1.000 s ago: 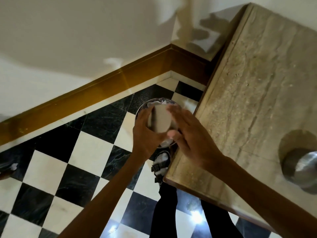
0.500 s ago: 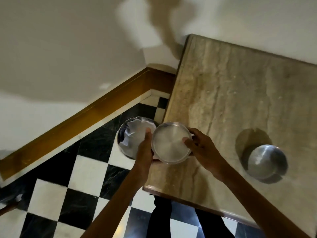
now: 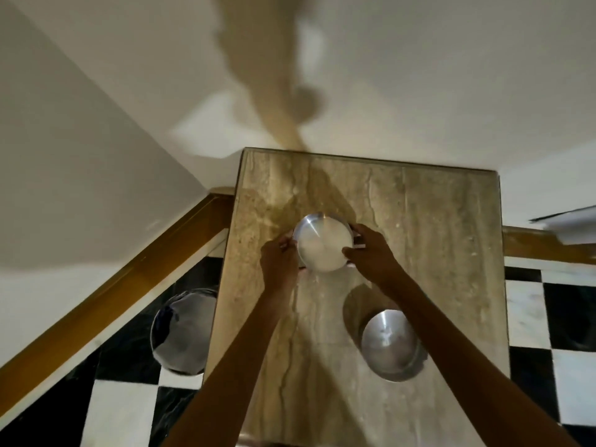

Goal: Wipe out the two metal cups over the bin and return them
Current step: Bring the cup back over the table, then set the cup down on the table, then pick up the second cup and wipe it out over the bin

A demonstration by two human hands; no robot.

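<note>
Metal cup (image 3: 323, 242) number one, shallow and steel, now sits over the far middle of the marble counter (image 3: 445, 221), held between both hands. The left hand (image 3: 278, 259) pinches its left rim with thumb and fingers closed on the edge; the right hand (image 3: 371, 253) grips the right rim the same way, and something small and pale shows just behind its fingers, too unclear to name. Whether the cup's base already touches the stone cannot be told.

A second ago this cup was out past the counter's left edge, over the bin, with a hand working inside it; half a second ago it was crossing the counter's edge. It has since travelled in over the stone, which I take to mean the wiping of this cup is finished and it is being put back.

The cup's inside looks clean, pale and empty, with only a glare across it. The second metal cup (image 3: 388, 346) stands alone near the right side of the counter, well apart from the hands, apparently empty too; whether it has been wiped cannot be judged. The bin (image 3: 180, 330) stands on the checkered floor (image 3: 122, 411) just beside the counter's left edge, its shiny round rim open, with pale crumpled material dimly visible inside.
</note>
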